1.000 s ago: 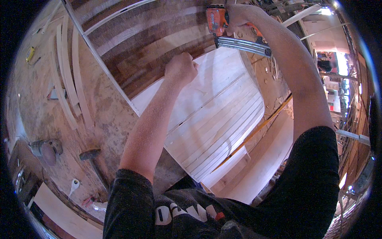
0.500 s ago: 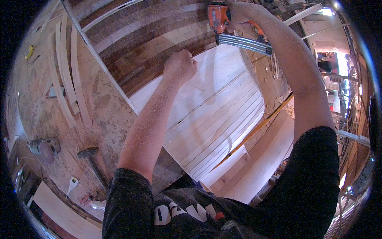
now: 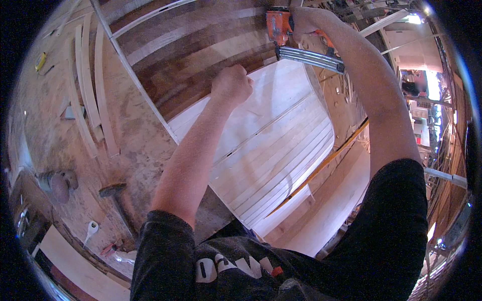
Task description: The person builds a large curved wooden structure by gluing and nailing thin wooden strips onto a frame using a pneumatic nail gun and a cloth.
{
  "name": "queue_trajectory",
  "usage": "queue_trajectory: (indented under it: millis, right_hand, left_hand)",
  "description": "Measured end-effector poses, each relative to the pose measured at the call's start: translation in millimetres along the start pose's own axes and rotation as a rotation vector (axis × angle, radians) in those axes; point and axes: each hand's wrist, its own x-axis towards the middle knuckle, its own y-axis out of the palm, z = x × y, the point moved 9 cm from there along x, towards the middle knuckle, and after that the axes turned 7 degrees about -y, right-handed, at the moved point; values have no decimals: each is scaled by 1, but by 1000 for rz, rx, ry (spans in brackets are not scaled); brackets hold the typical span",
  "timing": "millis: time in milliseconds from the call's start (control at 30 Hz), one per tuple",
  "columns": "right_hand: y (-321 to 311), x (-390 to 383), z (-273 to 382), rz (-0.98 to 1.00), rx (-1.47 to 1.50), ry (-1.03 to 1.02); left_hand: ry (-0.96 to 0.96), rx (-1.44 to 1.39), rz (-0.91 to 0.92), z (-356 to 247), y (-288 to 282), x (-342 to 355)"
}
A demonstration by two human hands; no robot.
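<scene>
My right hand (image 3: 310, 23) grips an orange nail gun (image 3: 279, 26) at the top of the view. Its long grey magazine (image 3: 311, 59) slants below my wrist, over the far end of a pale planked panel (image 3: 271, 115). The nose of the gun is near the seam where that panel meets rows of dark brown wood strips (image 3: 186, 65). My left hand (image 3: 232, 86) is closed in a fist on this same seam, to the left of the gun. Whatever its fingers hold, if anything, is hidden.
On the dusty board at left lie thin curved wood strips (image 3: 86, 75), a yellow tape measure (image 3: 40, 61), a hammer (image 3: 118, 200), a power sander (image 3: 59, 185) and a white-handled tool (image 3: 92, 228). A yellow-edged strip (image 3: 326, 163) and pale boards (image 3: 321, 215) lie at right.
The view has shifted slightly, so the board and strips at left appear further right. Both hands keep about the same places along the seam, and the nail gun stays in my right hand.
</scene>
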Motion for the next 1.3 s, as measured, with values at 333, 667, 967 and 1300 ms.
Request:
queue_trajectory:
  millis: [333, 667, 967, 1300]
  right_hand:
    - [-61, -80, 45, 11, 272, 242]
    - [-68, -61, 85, -54, 476, 56]
    - [-53, -30, 83, 15, 299, -21]
    - [-53, -32, 84, 20, 232, 17]
  left_hand:
    - [-23, 226, -57, 16, -31, -35]
    - [-122, 85, 5, 73, -46, -60]
    - [-109, 34, -31, 74, -48, -68]
    - [-83, -20, -20, 73, -49, -69]
